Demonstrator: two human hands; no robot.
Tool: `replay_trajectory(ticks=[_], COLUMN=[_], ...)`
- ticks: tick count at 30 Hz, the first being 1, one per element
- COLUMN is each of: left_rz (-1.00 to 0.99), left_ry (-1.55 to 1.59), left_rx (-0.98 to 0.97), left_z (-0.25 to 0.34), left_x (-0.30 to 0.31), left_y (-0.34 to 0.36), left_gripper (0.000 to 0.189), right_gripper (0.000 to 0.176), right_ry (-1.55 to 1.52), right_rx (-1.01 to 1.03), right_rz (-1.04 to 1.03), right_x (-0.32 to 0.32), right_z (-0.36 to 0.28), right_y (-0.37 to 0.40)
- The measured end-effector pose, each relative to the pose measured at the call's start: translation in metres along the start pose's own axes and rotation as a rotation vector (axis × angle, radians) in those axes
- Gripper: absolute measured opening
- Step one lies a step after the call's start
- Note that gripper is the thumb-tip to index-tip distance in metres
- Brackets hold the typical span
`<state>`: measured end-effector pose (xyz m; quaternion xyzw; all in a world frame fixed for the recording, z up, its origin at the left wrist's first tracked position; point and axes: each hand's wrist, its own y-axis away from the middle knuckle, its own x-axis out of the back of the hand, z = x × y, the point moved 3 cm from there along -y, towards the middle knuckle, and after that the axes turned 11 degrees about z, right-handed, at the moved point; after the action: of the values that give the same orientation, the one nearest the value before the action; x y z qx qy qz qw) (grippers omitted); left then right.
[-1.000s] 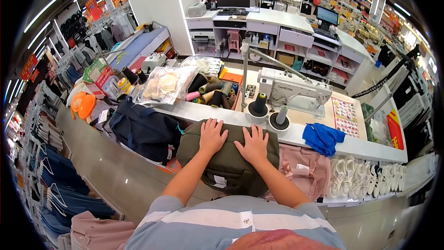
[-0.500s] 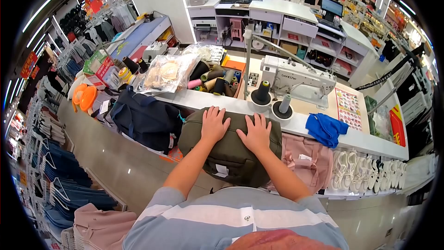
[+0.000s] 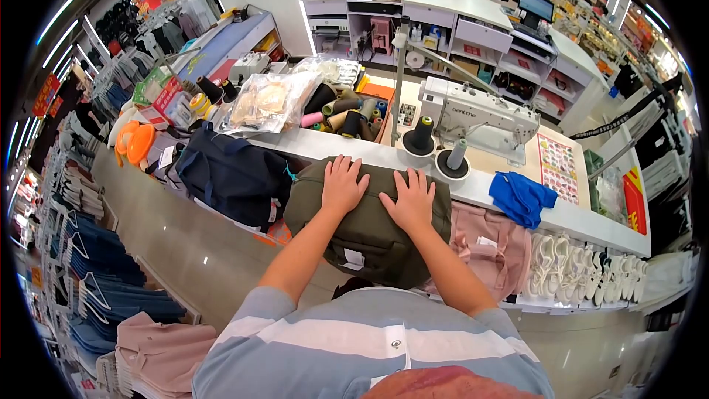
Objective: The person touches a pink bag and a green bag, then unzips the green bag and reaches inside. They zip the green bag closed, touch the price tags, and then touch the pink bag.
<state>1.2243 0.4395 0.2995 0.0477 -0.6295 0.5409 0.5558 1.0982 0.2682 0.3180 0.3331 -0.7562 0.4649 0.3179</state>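
An olive-green bag (image 3: 369,225) with a white tag sits in front of me at the counter's near edge. My left hand (image 3: 344,185) lies flat on its top, left of the middle, with the fingers apart. To the right, my right hand (image 3: 410,200) rests on the same bag, its fingers spread too. Neither hand grips anything. A dark navy bag (image 3: 233,177) is on the left of the green one, and a pink bag (image 3: 489,247) on its right.
A sewing machine (image 3: 480,118) stands beyond the counter edge (image 3: 473,193), behind thread cones (image 3: 421,138). A blue cloth (image 3: 523,198) lies at the right. Thread spools (image 3: 351,120) and a plastic packet (image 3: 269,103) are at the left. White shoes (image 3: 561,270) line the lower right.
The view has shifted slightly, so the counter and its items sit a little higher in it. Both hands stay flat on the green bag.
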Motion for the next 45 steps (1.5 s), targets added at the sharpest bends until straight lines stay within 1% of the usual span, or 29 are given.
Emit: replay_trajectory(ticks=[5, 8, 14, 17, 23, 29, 41, 45], left_rz=[0.000, -0.050, -0.007, -0.046, -0.051, -0.003, -0.014, -0.049], left_ry=[0.007, -0.001, 0.011, -0.005, -0.003, 0.005, 0.007, -0.013], left_rx=[-0.003, 0.027, 0.008, 0.025, 0.033, 0.010, 0.017, 0.025], left_z=[-0.0019, -0.0010, -0.0036, -0.0036, -0.0029, -0.0029, -0.0016, -0.0015], left_x=[-0.0013, 0.0012, -0.0024, -0.0006, 0.0009, -0.0010, 0.0001, 0.0012], left_y=[-0.0004, -0.0017, 0.0003, -0.0008, -0.0012, -0.0003, -0.0014, -0.0034], left_gripper=[0.053, 0.052, 0.053, 0.051, 0.052, 0.052, 0.052, 0.051], right_gripper=[0.070, 0.070, 0.070, 0.070, 0.070, 0.070, 0.071, 0.071], right_ry=[0.000, -0.003, -0.001, 0.001, -0.001, 0.006, 0.003, 0.011], right_rx=[0.000, -0.001, -0.008, -0.010, -0.013, -0.011, -0.015, -0.018], right_rz=[-0.008, -0.007, -0.023, -0.030, -0.031, -0.037, -0.054, -0.057], right_x=[0.0007, -0.0006, -0.0020, -0.0013, -0.0004, -0.0004, 0.0009, 0.0034], right_z=[-0.0003, -0.0003, -0.0011, -0.0018, -0.0028, -0.0015, -0.0009, -0.0025], right_y=[0.0001, -0.0002, -0.0009, -0.0008, -0.0015, -0.0014, -0.0011, -0.0023])
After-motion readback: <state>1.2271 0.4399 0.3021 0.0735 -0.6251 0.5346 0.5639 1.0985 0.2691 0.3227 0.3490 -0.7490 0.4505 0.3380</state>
